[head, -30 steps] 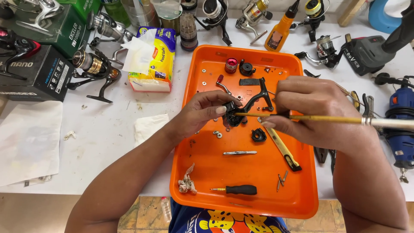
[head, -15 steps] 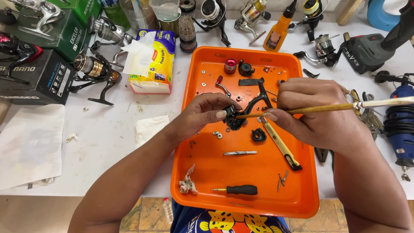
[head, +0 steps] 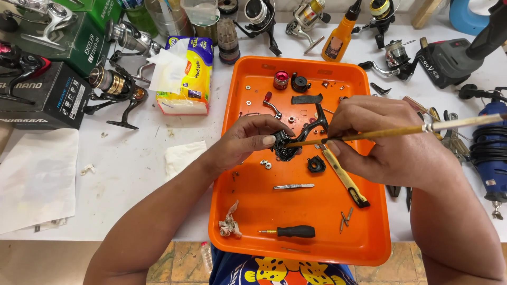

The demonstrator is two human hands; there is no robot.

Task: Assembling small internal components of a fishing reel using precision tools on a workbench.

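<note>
Over the orange tray (head: 317, 248), my left hand (head: 248, 141) pinched the black reel body (head: 288, 145) between thumb and fingers, holding it just clear of the tray floor so any loose piece would drop inside the rim rather than onto the white worktop (head: 127, 169). My right hand (head: 380, 142) closed in a pencil-like grip on a thin wooden-handled brush (head: 369, 135), its tip laid against the reel body just right of my left thumb, the long handle running out past my knuckles for a light, steady stroke. Small parts lay within reach: a washer or two (head: 265, 164) just below my left grip, a black cap-like part (head: 316, 165) beneath the brush tip, tweezers (head: 293, 186) lower down, and a black-handled screwdriver (head: 289, 231) nearer my body. A yellow-handled tool (head: 344, 177) lay under my right hand. A crumpled rag (head: 229, 222) sat in the tray's near corner. Whole spinning reels (head: 113, 87) stood well beyond my left grip.
</note>
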